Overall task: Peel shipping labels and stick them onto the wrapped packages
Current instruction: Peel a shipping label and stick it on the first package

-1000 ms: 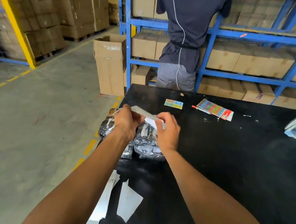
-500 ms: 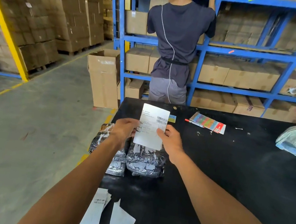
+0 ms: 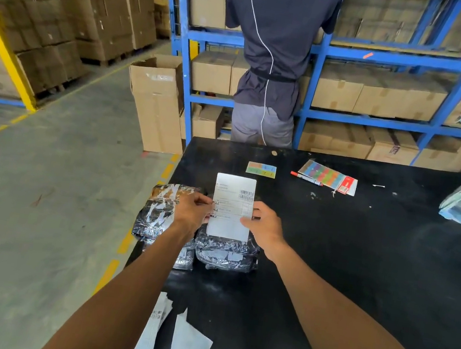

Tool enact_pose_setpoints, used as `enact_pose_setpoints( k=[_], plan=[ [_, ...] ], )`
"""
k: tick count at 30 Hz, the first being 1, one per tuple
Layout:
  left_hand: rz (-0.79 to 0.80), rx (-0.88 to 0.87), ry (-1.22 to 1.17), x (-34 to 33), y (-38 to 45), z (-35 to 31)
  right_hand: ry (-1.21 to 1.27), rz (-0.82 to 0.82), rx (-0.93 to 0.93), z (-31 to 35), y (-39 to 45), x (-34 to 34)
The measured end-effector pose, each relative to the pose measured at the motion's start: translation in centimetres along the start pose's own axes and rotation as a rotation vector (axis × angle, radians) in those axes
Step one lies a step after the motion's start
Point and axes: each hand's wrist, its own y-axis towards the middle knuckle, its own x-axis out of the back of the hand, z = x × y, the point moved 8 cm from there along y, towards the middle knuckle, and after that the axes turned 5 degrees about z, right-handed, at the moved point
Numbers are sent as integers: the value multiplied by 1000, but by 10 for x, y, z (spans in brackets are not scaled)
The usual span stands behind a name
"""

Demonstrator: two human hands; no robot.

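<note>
Head view: the left hand [image 3: 192,209] pinches the left edge of the label [image 3: 231,207] and the right hand [image 3: 264,228] pinches its right edge, holding it upright above the right package [image 3: 225,253]. The left package [image 3: 156,214] lies just beside it on the table [image 3: 359,270]; whether the label's lower edge touches the package cannot be told.

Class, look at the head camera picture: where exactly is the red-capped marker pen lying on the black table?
The marker pen lies at the table's far edge, right of centre, beside the colourful sticker pack and right of the small yellow-green card.
</note>
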Motion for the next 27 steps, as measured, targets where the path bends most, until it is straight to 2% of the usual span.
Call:
enact_pose_setpoints(
  k=[8,14,20,27],
  plan=[
    [-6,30,92,2,23,23,-151,-63,8,-13,16,-11],
    [-44,-19,226,1,22,19,-170,-85,33,-16,16,-14],
    [-62,-58,230,-2,19,19,-245,-135,81,-18,16,-15],
    [7,-130,372,-13,15,21,-245,-152,45,-22,14,-13]
  ],
)
